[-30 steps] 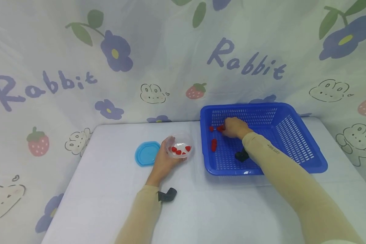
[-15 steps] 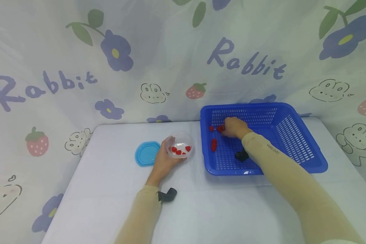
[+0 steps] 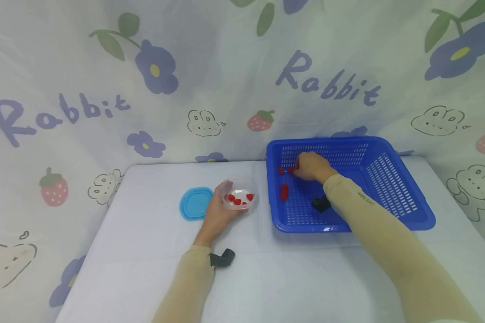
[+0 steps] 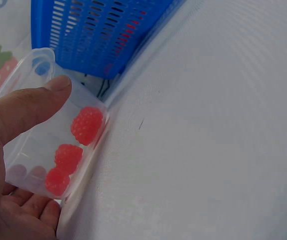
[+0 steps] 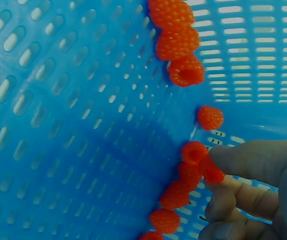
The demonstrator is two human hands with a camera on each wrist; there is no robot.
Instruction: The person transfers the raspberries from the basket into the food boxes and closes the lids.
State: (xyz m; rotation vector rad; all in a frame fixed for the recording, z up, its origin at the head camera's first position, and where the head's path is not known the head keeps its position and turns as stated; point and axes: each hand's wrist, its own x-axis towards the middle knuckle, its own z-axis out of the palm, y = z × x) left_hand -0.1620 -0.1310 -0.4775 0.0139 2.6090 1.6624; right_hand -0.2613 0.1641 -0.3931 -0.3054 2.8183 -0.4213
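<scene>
My left hand (image 3: 218,210) grips a clear plastic tub (image 4: 42,134) from the side, its thumb along the wall. Several red raspberries (image 4: 87,125) lie at the bottom of the tub. My right hand (image 3: 312,167) reaches into the blue basket (image 3: 327,228). In the right wrist view, the thumb and a fingertip pinch a raspberry (image 5: 214,172), which overlaps a row of other raspberries (image 5: 174,195) along the basket floor's edge. A single raspberry (image 5: 210,118) lies just beyond the thumb, and a few more raspberries (image 5: 177,43) sit farther up.
The light blue lid (image 3: 195,204) lies on the white-covered table (image 3: 145,242), left of the tub. A cloth with a rabbit and flower print (image 3: 226,80) hangs behind the table. The basket's raised, slotted walls surround the right hand.
My right hand has risen slightly within the basket near the raspberries. My left hand and the tub stay in place.
</scene>
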